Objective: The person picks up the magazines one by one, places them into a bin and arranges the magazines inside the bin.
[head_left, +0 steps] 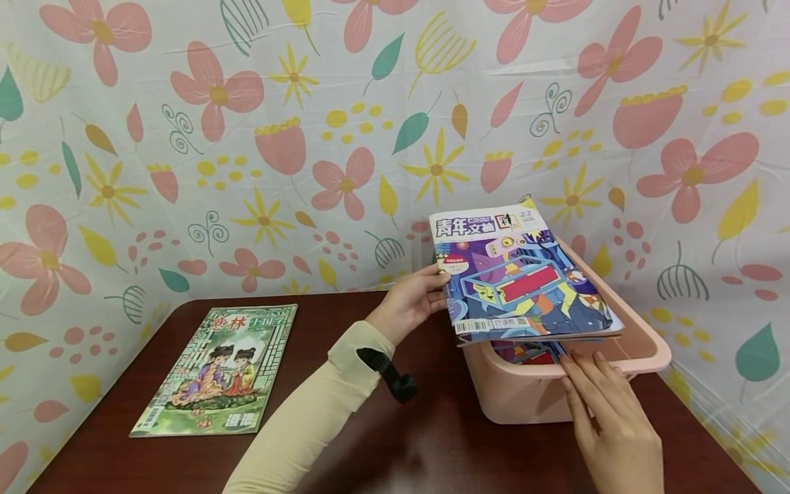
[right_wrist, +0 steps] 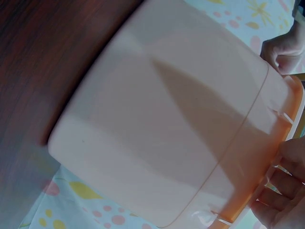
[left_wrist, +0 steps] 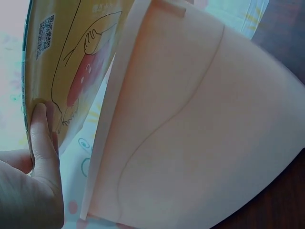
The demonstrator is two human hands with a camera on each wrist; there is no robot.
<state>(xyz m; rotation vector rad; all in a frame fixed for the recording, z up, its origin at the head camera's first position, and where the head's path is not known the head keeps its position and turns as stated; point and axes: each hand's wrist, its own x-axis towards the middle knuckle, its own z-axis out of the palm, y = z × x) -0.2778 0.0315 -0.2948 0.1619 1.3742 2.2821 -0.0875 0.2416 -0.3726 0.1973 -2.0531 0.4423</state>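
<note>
My left hand pinches the left edge of a magazine with a purple and blue illustrated cover, tilted above a pink plastic bin. In the left wrist view, the left hand's thumb and fingers hold that edge; the yellow back cover carries a QR code. Over the bin's near rim lie the fingers of my right hand, thumb at the outer side, gripping it. The right wrist view shows this hand at the rim. Under the held magazine, part of another colourful cover shows inside the bin.
A green magazine with two drawn figures lies flat on the dark wooden table, at the left. A flower-patterned cloth hangs behind the table and down both sides. The bin stands near the table's right side.
</note>
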